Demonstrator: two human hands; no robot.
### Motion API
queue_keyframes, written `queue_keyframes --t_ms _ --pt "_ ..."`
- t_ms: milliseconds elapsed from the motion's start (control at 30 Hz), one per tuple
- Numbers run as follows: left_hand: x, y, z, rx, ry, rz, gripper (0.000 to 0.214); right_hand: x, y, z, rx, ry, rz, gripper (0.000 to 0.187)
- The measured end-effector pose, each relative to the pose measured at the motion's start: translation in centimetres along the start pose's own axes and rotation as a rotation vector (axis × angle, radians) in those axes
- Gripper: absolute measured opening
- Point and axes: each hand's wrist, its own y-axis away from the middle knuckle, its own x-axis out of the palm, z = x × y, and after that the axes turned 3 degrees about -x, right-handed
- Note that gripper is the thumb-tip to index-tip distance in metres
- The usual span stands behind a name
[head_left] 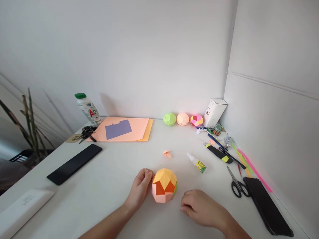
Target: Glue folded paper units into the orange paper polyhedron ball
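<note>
A many-faced paper ball point(164, 186) in yellow, orange, pink and a little green sits on the white table point(109, 199). My left hand point(140, 188) is closed close against its left side, thumb over the bent fingers. Whether the knuckles touch the ball I cannot tell. To the right of the ball, a short gap away, my right hand point(199, 206) rests in a loose fist. Beyond the ball lie a small folded peach paper scrap point(167, 153) and a glue bottle point(197, 163) on its side, nozzle pointing back left.
Three paper balls point(182, 119) line the wall beside a white paper box point(214, 113). Rightward lie a box cutter point(218, 153), scissors point(238, 186) and a black phone point(267, 205). Leftward are coloured sheets point(139, 129), a bottle point(88, 109), keys point(87, 132) and a black slab point(74, 164).
</note>
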Motion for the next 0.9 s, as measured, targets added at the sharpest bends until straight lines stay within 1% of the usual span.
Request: queue_keyframes --t_ms 133,200,267,300,367,467,533,567,600,733,800,900 --pt "0.2 0.0 -0.3 0.002 0.001 -0.032 0.038 0.5 -0.5 -0.8 -0.001 -0.028 -0.058 0.024" --pt "0.4 0.0 -0.4 0.004 0.008 -0.056 0.04 0.9 -0.9 -1.7 0.012 -0.095 -0.129 0.025" --pt "0.4 -0.1 -0.4 0.003 0.014 -0.073 0.043 1.5 -1.7 -2.7 0.076 -0.246 -0.237 0.025" --pt "0.4 -0.1 -0.4 0.001 0.016 -0.076 0.043 1.7 -2.1 -3.2 0.096 -0.262 -0.272 0.025" --pt "0.4 -0.2 -0.4 0.0 0.021 -0.07 0.043 2.1 -3.2 -4.2 0.123 -0.259 -0.357 0.029" --pt "0.2 -0.4 -0.4 0.002 0.027 -0.055 0.042 2.3 -5.0 -5.1 0.145 -0.195 -0.56 0.03" --pt "0.2 -0.4 -0.4 -0.003 0.027 -0.047 0.041 2.3 -6.2 -5.4 0.117 -0.118 -0.675 0.028" --pt "0.2 -0.4 -0.4 -0.006 0.025 -0.044 0.04 2.3 -6.8 -5.4 0.091 -0.079 -0.708 0.026" --pt "0.3 -0.4 -0.4 -0.01 0.024 -0.042 0.04 2.2 -7.4 -5.5 0.065 -0.041 -0.727 0.024" --pt "0.4 -0.5 -0.3 -0.012 0.021 -0.038 0.041 1.7 -10.1 -5.7 -0.025 0.089 -0.739 0.021" --pt "0.4 -0.5 -0.2 -0.007 0.024 -0.037 0.042 1.2 -11.7 -5.8 -0.035 0.135 -0.748 0.024" --pt "0.4 -0.7 0.0 0.0 0.032 -0.033 0.043 0.6 -13.7 -5.9 -0.036 0.183 -0.76 0.019"
